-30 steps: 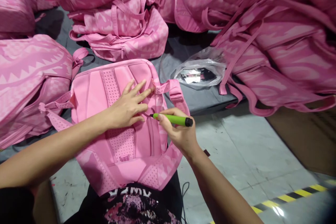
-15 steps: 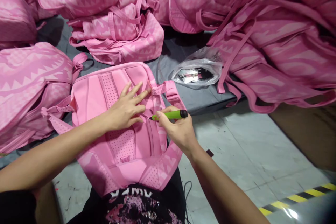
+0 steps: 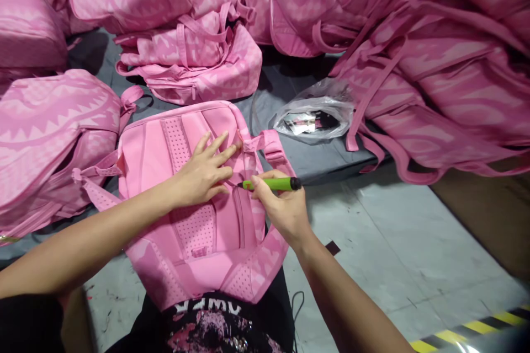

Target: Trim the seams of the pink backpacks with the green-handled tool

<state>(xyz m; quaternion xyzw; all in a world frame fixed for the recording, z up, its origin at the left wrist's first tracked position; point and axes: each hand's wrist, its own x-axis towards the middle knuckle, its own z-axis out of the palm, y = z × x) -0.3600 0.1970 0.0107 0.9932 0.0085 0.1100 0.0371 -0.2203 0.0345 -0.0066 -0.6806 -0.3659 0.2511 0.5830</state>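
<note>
The left hand (image 3: 203, 177) lies spread on the pink bag (image 3: 154, 157) under it; just beside, the right hand (image 3: 286, 212) pinches a green pen (image 3: 279, 183); if the bag slips, the pen could mark the wrong spot.

The pale, scuffed floor (image 3: 368, 237) was marked at lower right by 1 yellow-and-black strip (image 3: 481, 326). The table (image 3: 317, 161) was covered in dark grey. Light was reflected near the strip.

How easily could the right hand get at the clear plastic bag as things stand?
Probably yes: the clear plastic bag lies beyond the right hand, with its near side uncovered and only a pink shoulder strap beside the way. The green marker in that hand may hinder a grasp.
</note>
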